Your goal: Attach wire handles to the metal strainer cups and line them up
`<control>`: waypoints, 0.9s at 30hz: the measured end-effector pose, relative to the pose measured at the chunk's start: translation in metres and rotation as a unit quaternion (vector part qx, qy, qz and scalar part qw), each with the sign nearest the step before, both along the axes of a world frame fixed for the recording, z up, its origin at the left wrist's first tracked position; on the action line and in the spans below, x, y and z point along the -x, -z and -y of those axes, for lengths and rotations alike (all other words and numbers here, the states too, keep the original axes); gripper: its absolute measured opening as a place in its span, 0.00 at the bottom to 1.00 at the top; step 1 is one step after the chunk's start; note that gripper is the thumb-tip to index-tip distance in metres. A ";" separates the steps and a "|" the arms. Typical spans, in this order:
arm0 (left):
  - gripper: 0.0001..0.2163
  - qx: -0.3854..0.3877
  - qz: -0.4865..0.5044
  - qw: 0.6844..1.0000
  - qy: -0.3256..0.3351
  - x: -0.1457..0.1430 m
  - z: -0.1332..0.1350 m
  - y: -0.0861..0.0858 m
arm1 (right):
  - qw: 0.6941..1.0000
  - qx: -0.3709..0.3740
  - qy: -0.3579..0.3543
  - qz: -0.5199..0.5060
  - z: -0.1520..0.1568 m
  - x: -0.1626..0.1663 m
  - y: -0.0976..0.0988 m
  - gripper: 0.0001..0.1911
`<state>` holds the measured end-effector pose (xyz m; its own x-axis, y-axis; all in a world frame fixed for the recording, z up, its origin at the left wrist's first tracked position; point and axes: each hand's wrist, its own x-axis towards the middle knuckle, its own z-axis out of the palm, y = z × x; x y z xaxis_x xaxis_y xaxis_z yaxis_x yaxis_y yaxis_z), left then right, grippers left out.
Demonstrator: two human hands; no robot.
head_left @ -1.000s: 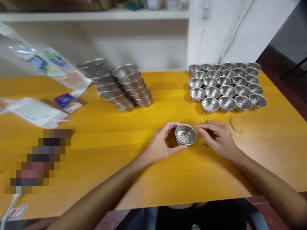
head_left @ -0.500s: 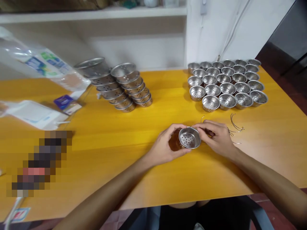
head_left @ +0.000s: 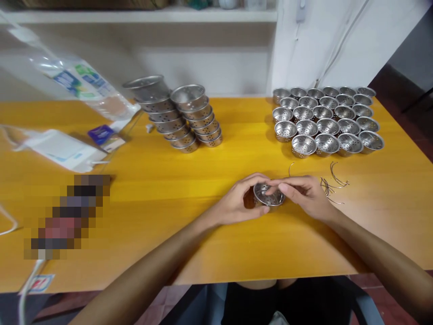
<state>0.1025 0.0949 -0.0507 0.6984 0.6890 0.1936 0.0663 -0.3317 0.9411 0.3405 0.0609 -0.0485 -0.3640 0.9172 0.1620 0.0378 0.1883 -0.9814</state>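
A small perforated stainless-steel cup (head_left: 269, 199) stands with its opening upward near the front middle of the table. My left hand (head_left: 238, 201) wraps round its left side, thumb at the near edge and fingers at the far edge. Over the cup's right side reaches my right hand (head_left: 306, 194). Its thumb is at the rim and one fingertip dips inside, so it grips the cup's edge. Whether a thin wire is between those fingers is hidden. Several curved wires (head_left: 333, 180) lie just beyond and right of my right hand.
Rows of matching cups (head_left: 327, 143) stand at the back right. Two tall leaning stacks of cups (head_left: 182, 119) rise at the back middle. On the left are a plastic package (head_left: 91, 85), a white box-like device (head_left: 64, 149), a purple packet (head_left: 101, 134) and a pixelated object (head_left: 67, 216).
My right hand has shifted from a pinch at the cup's right rim to reaching over it, one finger now inside. My left hand keeps its hold. The view has shifted slightly.
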 end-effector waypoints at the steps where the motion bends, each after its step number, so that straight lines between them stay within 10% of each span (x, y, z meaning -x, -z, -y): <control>1: 0.20 0.017 0.004 1.000 0.003 0.001 -0.001 0.000 | 1.000 0.008 -0.017 -0.010 0.000 -0.001 0.000 0.14; 27: 0.25 0.027 -0.058 0.998 -0.023 -0.003 0.003 0.002 | 0.996 -0.002 -0.022 0.091 0.004 0.006 -0.008 0.19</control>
<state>0.1056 0.0923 -0.0526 0.6808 0.7286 0.0752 0.1891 -0.2741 0.9429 0.3341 0.0573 -0.0410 -0.4270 0.8993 0.0940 0.2065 0.1982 -0.9582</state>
